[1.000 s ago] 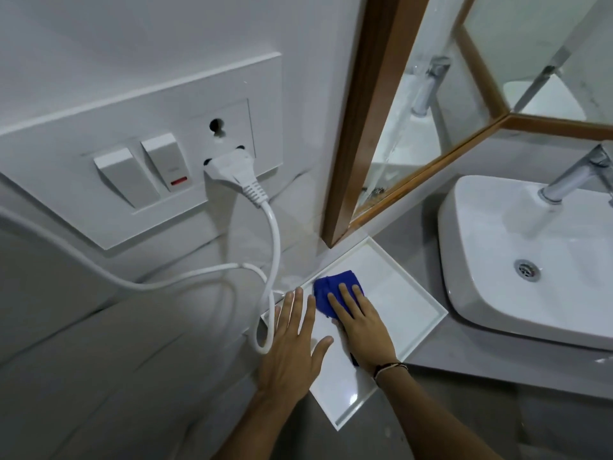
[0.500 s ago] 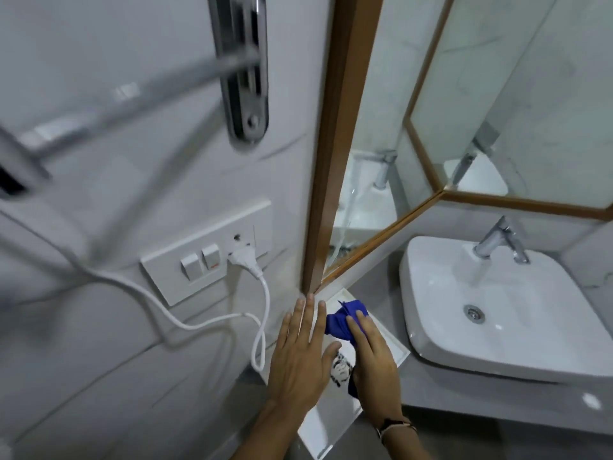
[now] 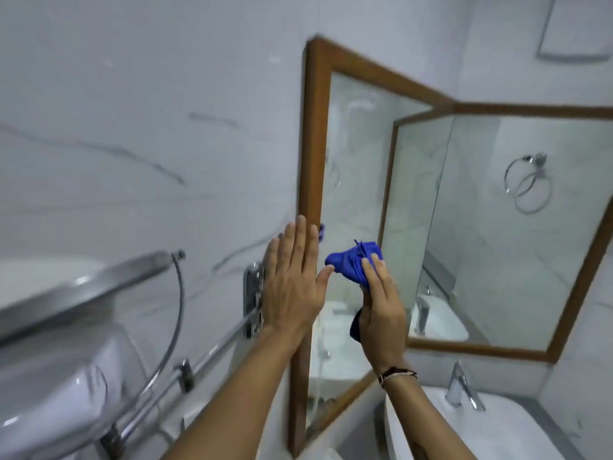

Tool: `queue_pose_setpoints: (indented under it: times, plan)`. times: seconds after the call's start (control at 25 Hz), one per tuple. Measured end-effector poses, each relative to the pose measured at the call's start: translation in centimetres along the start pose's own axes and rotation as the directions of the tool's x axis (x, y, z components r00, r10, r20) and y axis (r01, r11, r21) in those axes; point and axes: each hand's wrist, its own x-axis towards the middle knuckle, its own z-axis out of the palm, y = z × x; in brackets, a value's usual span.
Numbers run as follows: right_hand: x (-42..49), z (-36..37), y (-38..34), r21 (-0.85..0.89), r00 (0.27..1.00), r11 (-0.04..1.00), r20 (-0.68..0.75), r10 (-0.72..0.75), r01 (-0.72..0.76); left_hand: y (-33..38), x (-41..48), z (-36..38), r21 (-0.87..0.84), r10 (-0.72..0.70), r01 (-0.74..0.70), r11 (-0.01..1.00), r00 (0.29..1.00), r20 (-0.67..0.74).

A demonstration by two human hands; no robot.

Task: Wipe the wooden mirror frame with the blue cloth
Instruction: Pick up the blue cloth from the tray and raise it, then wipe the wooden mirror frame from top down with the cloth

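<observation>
The wooden mirror frame (image 3: 311, 134) runs up the left edge of the mirror and along its top and bottom. My right hand (image 3: 381, 307) holds a bunched blue cloth (image 3: 351, 260) raised in front of the mirror glass, just right of the frame's left upright. My left hand (image 3: 292, 277) is flat with fingers spread, its fingertips lying over the frame's left upright at mid-height. A small blue reflection shows by the left fingertips.
A chrome towel rail (image 3: 185, 366) and its bracket (image 3: 252, 300) sit on the marble wall to the left. A glass shelf (image 3: 83, 287) juts out at far left. The white basin (image 3: 497, 426) and tap (image 3: 461, 386) lie below right. A second framed mirror (image 3: 570, 260) meets the first at the corner.
Both hands have risen from the white tray by the basin to mid-height on the mirror. The right hand has lifted the blue cloth with it. The view has tilted upward.
</observation>
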Motion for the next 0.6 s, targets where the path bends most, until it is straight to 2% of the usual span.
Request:
queue_pose_setpoints:
  times: [0.16,0.32,0.4,0.52,0.6]
  plan:
    - [10.2,-0.9,-2.1,0.006,0.978,0.995,-0.184,-0.099,0.102,-0.6,9.4,-4.9,0.092,0.019,-0.001,0.996,0.981,-0.191]
    - [16.9,-1.3,-3.1,0.086,0.955,0.992,-0.29,-0.067,0.096,-1.4,17.1,-9.0,0.167,0.042,0.001,0.986,0.966,-0.254]
    - [20.7,-0.9,-3.1,0.177,0.945,0.982,-0.327,-0.01,0.071,-2.1,20.1,-9.9,0.269,0.091,-0.017,0.963,0.96,-0.264]
    - [26.8,0.7,-3.0,0.351,0.918,0.936,-0.36,0.164,-0.029,-2.3,21.5,-8.9,0.401,0.18,-0.043,0.915,0.934,-0.309]
    - [30.1,2.0,-2.0,0.453,0.89,0.885,-0.353,0.288,-0.106,-2.1,21.5,-7.7,0.431,0.205,-0.035,0.902,0.913,-0.353]
